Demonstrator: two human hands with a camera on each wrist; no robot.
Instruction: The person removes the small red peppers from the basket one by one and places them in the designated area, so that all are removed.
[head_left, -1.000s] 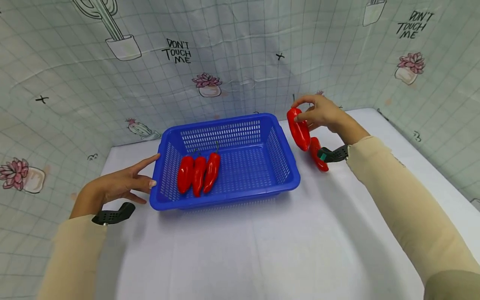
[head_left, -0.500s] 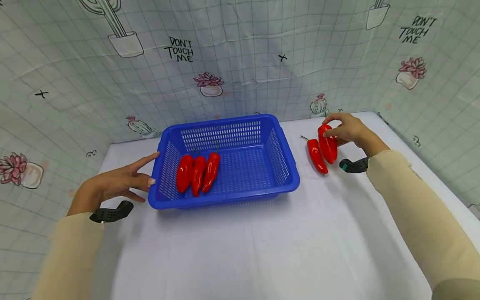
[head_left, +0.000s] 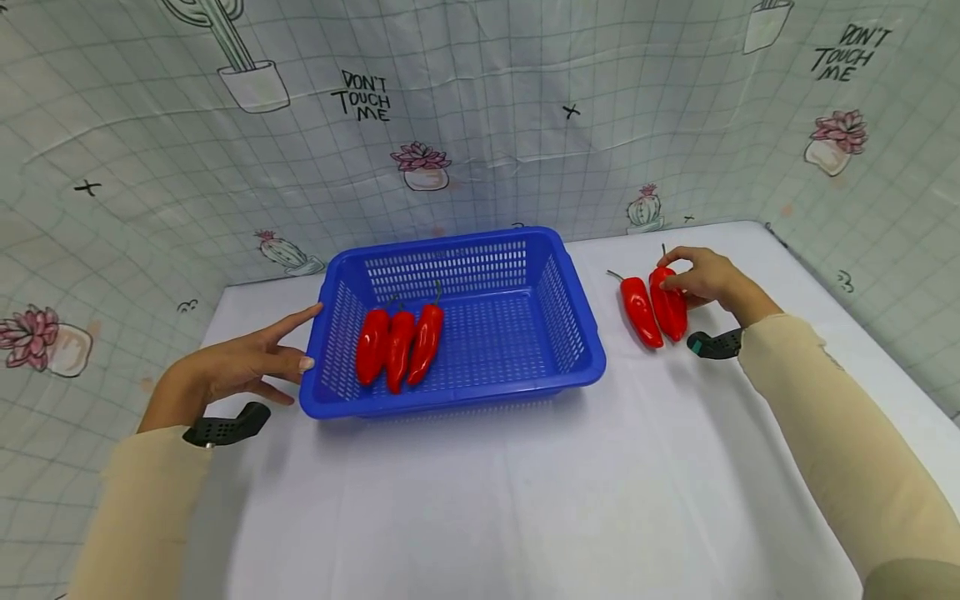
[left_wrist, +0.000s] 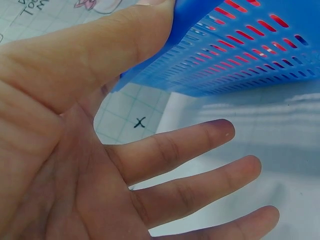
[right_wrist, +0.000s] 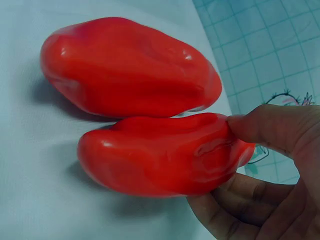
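red and glossy, a pepper (head_left: 670,312) is pinched near its stem end between the thumb and fingers of my right hand (head_left: 705,277), low at the white table (head_left: 450,500), right of the blue basket. a second ago i held it raised by the basket's rim; now it is down alongside another pepper (head_left: 640,312), close against it. the right wrist view shows my thumb on one side and fingers curled on the other, which the head view partly hides. three more peppers (head_left: 400,350) lie in the left part of the basket (head_left: 450,400). my left hand (head_left: 240,367) touches its left rim, fingers spread; the left wrist view reveals three straight fingers outside, and red through the slots. behind hangs a grid-printed cloth (head_left: 495,167).
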